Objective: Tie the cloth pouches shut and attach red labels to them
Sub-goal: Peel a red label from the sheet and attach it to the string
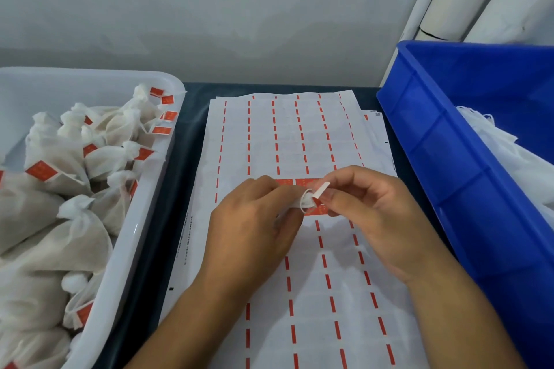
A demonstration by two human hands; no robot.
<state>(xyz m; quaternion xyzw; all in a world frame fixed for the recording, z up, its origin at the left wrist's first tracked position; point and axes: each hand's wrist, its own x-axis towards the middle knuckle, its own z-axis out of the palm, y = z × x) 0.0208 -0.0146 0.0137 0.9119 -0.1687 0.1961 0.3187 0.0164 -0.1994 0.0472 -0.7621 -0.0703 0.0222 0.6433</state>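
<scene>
From the head camera, both hands meet over the middle of a white label sheet with rows of red dashes (287, 141) spread on the dark bench (192, 117). The left hand (254, 219) curls round the white drawstring of a small cloth pouch (303, 203), most of which is hidden beneath its fingers. The right hand (368, 210) pinches a small red label with a white backing (320, 191) against that string. At nine o'clock sits a white plastic tub (144, 237) heaped with tied, labelled white pouches (75, 159). At three o'clock stands a blue plastic crate (443, 159) holding loose white cloth (515, 156).
</scene>
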